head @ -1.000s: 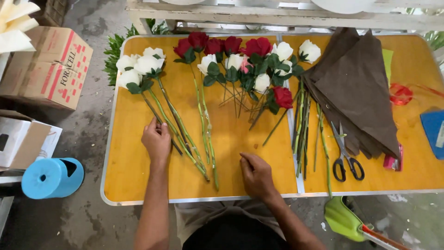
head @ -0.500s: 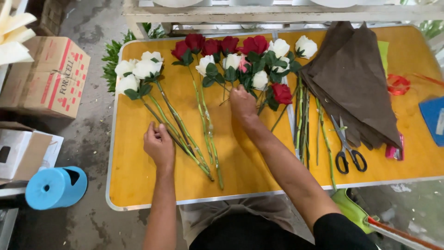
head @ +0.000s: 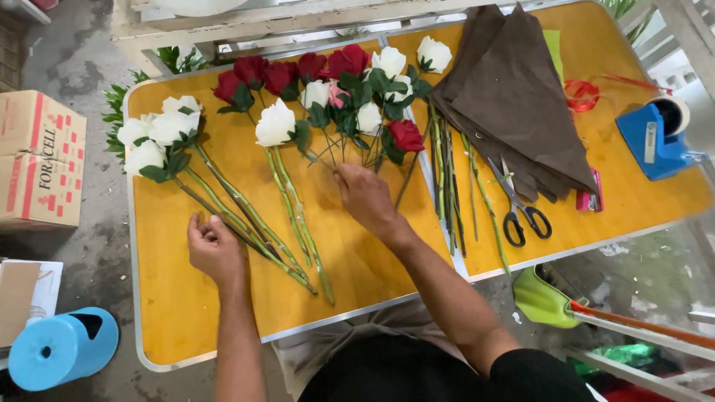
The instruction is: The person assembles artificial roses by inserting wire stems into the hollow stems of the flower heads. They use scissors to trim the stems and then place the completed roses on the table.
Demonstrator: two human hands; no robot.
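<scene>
My left hand (head: 214, 249) pinches the long green stems (head: 246, 216) of white roses on the yellow folding table (head: 223, 313); my right hand (head: 365, 197), fingers loosely curled, touches mixed rose stems (head: 350, 152) further along that table.

Fingertips of the right hand (head: 366, 198) are buried among the tangled green stems of the red and white roses (head: 350, 145) — a grip cannot be told. The left hand (head: 214, 249) is curled at the stems of the white rose bunch (head: 223, 205); its thumb is tucked under. The brown cardboard box (head: 39, 158) and the blue plastic cylinder (head: 61, 348) are cut off at the left edge — the pale object (head: 197, 6) at the top edge too.
</scene>
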